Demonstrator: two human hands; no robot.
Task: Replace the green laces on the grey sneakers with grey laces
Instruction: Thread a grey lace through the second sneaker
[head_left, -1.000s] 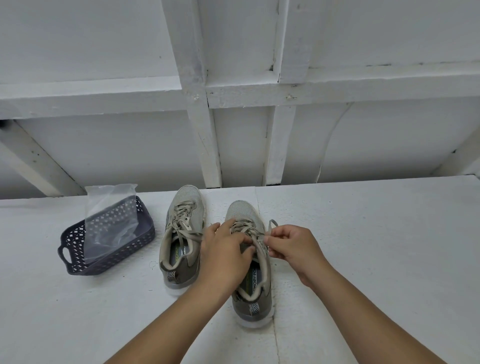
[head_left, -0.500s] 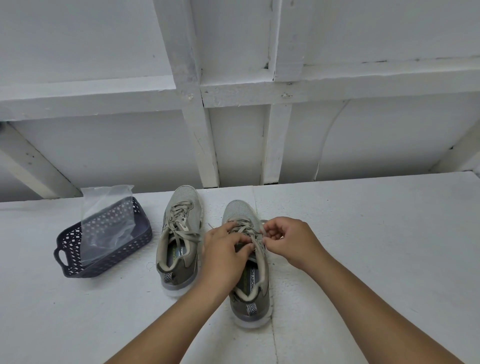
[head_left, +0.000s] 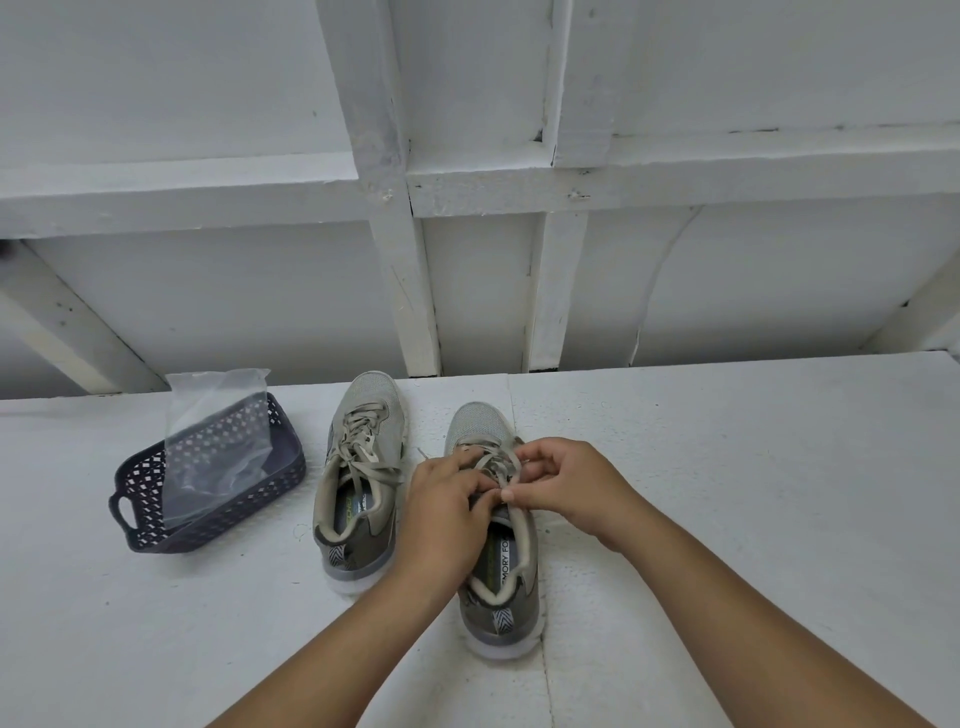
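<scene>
Two grey sneakers stand side by side on the white table (head_left: 727, 467), toes away from you. Your left hand (head_left: 447, 514) and right hand (head_left: 566, 483) pinch the pale lace (head_left: 511, 462) over the right sneaker (head_left: 506, 582). The left sneaker (head_left: 363, 467) is laced, beside a basket (head_left: 156, 519).

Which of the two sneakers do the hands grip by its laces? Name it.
The sneaker on the right, nearer the camera: the left hand and right hand pinch its laces. The other sneaker, beside the basket, lies untouched.

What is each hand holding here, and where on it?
Both hands hold the lace of the right-hand sneaker near its upper eyelets: left hand, right hand pinching the lace.
</scene>
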